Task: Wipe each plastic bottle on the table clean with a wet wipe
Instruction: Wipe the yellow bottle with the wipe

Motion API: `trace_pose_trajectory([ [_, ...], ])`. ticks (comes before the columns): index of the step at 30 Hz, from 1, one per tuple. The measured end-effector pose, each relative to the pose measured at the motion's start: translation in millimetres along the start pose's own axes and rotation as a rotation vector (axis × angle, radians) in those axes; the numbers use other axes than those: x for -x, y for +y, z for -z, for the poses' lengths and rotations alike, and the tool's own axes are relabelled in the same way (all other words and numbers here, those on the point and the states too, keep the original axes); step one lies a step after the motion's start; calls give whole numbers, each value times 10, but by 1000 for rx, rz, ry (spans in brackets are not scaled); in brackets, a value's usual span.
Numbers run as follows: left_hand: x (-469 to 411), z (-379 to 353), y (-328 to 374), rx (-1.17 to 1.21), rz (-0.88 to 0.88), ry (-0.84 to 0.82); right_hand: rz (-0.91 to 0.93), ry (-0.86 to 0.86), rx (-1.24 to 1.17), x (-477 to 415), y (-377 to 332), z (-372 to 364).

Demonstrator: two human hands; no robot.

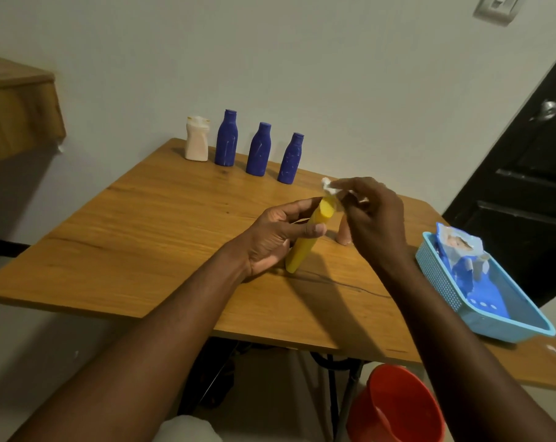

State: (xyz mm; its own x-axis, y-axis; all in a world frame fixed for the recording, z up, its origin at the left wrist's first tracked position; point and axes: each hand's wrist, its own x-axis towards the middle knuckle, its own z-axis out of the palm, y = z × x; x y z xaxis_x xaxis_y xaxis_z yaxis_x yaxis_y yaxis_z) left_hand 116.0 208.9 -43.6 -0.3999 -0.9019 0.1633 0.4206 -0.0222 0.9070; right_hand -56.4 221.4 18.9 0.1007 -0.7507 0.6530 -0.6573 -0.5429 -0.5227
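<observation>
Head view: L hand (279, 237) curls fingers and thumb round yellow bottle (302, 250), tilted, base down on table (142, 224) near its middle; R hand (372, 215) pinches wipe (329, 186) at the cap; blue bottles (259, 149) and white bottle (196, 140) stand in a row at far edge; wipe pack (461, 250) in basket (439, 275), right.

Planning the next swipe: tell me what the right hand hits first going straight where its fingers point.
The right hand likely meets the cap of the yellow bottle, beside the wipe it pinches; past that, the nearest blue bottle, though depth is unclear.
</observation>
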Motion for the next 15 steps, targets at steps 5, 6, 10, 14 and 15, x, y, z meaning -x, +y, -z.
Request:
trace_pose_trajectory([
  [5, -11, -21, -7, 23, -9, 17, 127, -18, -118, 109, -150, 132],
  [6, -13, -8, -17, 17, -18, 17, 140, -89, -73, 135, -195, 135],
  [10, -8, -4, -30, 18, -24, 23, 131, -193, 116, 141, -294, 96],
  [14, -3, -14, -28, 29, -22, 16, 95, -215, 139, -3, -355, 79],
  [15, -5, -17, -29, 26, -21, 21, 81, -223, 151, -54, -355, 75],
])
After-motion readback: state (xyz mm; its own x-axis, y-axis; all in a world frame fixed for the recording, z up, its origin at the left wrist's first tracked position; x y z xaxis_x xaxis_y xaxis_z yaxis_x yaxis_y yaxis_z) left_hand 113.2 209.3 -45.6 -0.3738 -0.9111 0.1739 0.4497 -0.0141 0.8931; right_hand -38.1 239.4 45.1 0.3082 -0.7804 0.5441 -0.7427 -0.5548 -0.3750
